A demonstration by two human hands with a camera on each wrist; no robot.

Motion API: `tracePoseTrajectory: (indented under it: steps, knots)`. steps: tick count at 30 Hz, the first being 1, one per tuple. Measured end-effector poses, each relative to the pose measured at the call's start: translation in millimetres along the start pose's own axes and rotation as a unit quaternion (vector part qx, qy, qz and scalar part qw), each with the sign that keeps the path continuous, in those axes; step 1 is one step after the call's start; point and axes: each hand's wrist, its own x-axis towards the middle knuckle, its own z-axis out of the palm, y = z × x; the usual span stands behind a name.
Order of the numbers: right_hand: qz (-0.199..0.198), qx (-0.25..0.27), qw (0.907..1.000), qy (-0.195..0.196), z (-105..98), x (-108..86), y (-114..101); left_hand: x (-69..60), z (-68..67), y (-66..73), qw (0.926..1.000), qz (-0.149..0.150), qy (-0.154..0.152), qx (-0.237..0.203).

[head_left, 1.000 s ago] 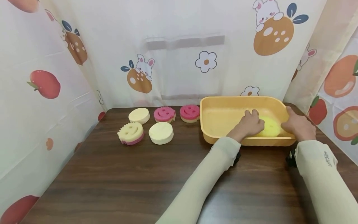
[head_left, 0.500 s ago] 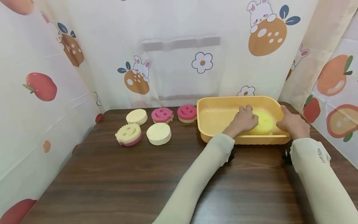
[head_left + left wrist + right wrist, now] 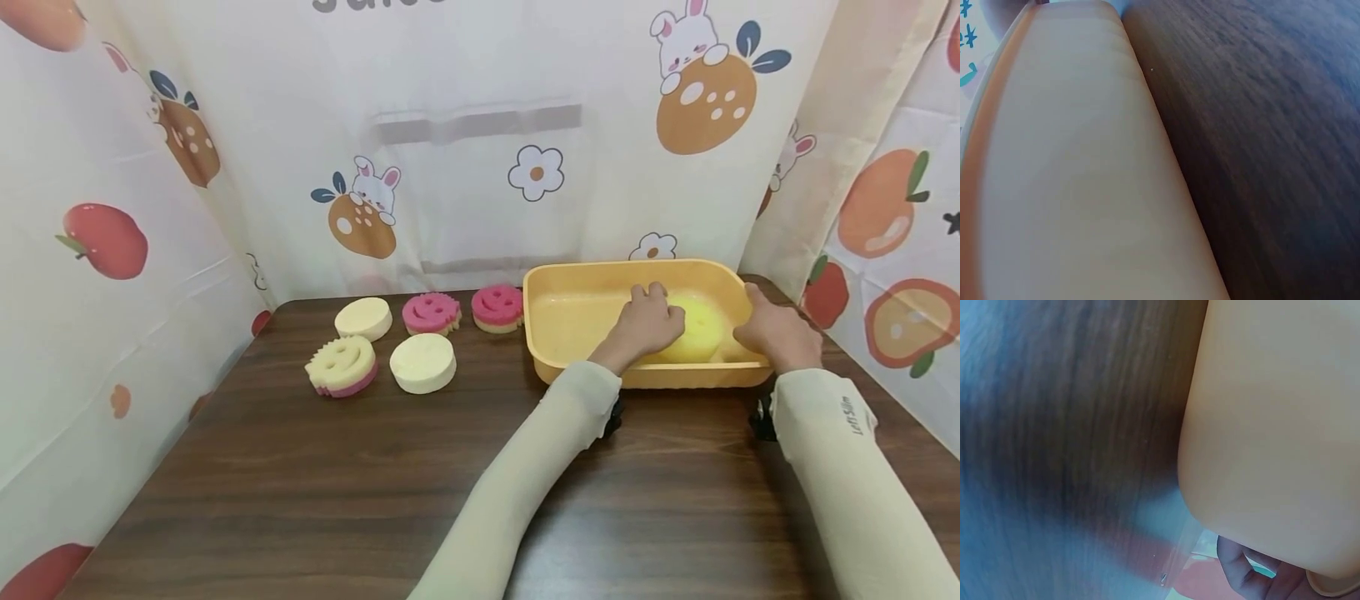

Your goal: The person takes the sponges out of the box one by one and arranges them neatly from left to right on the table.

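Note:
A bright yellow round sponge [image 3: 697, 330] with small holes lies inside the yellow-orange plastic tub [image 3: 573, 329], near its right end. My left hand [image 3: 643, 325] reaches over the tub's front rim, fingers curled against the sponge's left side. Its fingertips are partly hidden. With my right hand [image 3: 783, 333] I grip the tub's right rim. In the right wrist view, curled fingers [image 3: 1254, 578] show past the tub's wall [image 3: 1272, 425]. Only the tub's side [image 3: 1085, 156] and the tabletop fill most of the left wrist view.
Left of the tub lie pink smiley sponges [image 3: 497, 307], a cream smiley sponge with pink underside [image 3: 342, 367] and plain round cream sponges [image 3: 423, 363]. All rest on the dark wooden table [image 3: 337, 492]. A fruit-and-rabbit printed curtain [image 3: 472, 192] stands behind and at both sides.
The head view has turned slightly right, shifting the scene leftward. The yellow sponge sits a little further left in the tub, along with my left hand. The right hand stays on the rim.

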Motion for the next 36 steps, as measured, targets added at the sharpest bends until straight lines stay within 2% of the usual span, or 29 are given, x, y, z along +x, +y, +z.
tracePoseTrajectory:
  steps: [9, 17, 21, 36]
  knots:
    - [-0.006, 0.005, 1.0, 0.001, -0.1, 0.5, 2.0, -7.4, -11.8, -4.8, 0.9996, -0.003, 0.02, -0.02]
    - [0.001, 0.008, 0.9999, -0.009, -0.7, -1.1, -0.7, -12.2, -19.3, -7.4, 0.999, -0.02, 0.038, -0.013]
    - [-0.001, -0.001, 1.0, -0.003, -1.5, -0.8, -0.1, -13.8, -22.4, -8.8, 0.9989, -0.018, 0.042, -0.012]
    - [-0.003, 0.004, 1.0, 0.0, 2.4, 1.3, 3.0, -18.5, -39.5, -24.5, 0.9968, -0.023, 0.075, -0.015]
